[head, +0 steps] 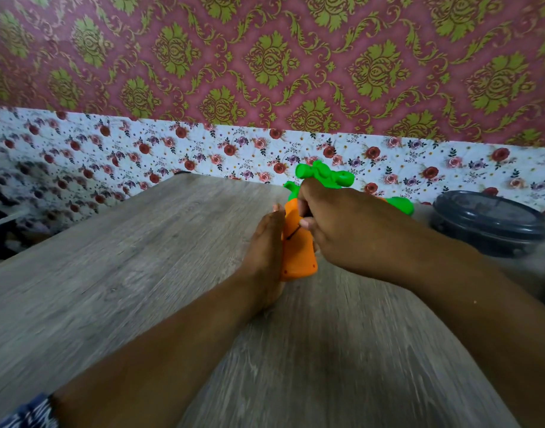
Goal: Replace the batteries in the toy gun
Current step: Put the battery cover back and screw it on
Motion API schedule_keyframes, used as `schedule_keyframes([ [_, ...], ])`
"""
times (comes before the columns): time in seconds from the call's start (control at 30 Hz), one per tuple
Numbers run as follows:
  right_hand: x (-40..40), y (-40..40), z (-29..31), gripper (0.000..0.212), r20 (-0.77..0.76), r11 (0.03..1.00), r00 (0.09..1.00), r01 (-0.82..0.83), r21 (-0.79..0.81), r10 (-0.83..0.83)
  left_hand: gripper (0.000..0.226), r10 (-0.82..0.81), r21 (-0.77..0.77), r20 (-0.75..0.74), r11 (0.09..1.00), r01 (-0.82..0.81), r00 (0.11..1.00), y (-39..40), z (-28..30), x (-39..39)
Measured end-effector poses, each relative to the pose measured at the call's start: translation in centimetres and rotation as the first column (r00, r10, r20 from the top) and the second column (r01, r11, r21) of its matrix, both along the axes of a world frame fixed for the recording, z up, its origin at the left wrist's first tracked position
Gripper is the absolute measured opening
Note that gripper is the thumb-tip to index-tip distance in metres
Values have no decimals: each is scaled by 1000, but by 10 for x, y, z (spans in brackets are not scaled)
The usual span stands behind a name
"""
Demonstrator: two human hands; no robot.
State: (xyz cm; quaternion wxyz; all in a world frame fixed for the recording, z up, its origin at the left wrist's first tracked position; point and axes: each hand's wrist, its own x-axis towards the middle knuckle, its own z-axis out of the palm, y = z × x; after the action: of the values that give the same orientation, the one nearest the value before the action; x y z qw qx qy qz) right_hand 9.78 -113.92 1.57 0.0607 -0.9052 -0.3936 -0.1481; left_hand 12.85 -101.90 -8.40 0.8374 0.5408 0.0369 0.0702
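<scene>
Toy gun [299, 254], orange with green parts, stands on the counter [117, 273] between both hands. Left hand [265, 251] is closed against its side; right hand [342, 223] pinches a thin dark tool [293, 233] at it.

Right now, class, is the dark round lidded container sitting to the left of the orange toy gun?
No, the dark round lidded container sits on the wooden table to the right of the orange toy gun, beyond the right hand.

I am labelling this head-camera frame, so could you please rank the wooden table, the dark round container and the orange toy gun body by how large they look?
1. Wooden table, by far the largest.
2. Dark round container; partly cut off.
3. Orange toy gun body; hands cover part, so its rank against the container is unsure.
</scene>
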Motion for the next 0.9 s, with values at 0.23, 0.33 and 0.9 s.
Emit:
schedule_keyframes([
  [0.23,-6,-1,2,46,255,987,966,82,-141,-44,55,15,-43,-12,999,-15,1000,-1,3,-1],
  [0.33,-6,2,-2,25,96,999,995,-13,-39,16,57,37,-58,-46,998,-40,998,-1,7,-4],
  [0.9,-3,3,-7,37,364,991,931,30,-133,21,49,57,-19,-23,998,-57,998,-8,8,-9],
])
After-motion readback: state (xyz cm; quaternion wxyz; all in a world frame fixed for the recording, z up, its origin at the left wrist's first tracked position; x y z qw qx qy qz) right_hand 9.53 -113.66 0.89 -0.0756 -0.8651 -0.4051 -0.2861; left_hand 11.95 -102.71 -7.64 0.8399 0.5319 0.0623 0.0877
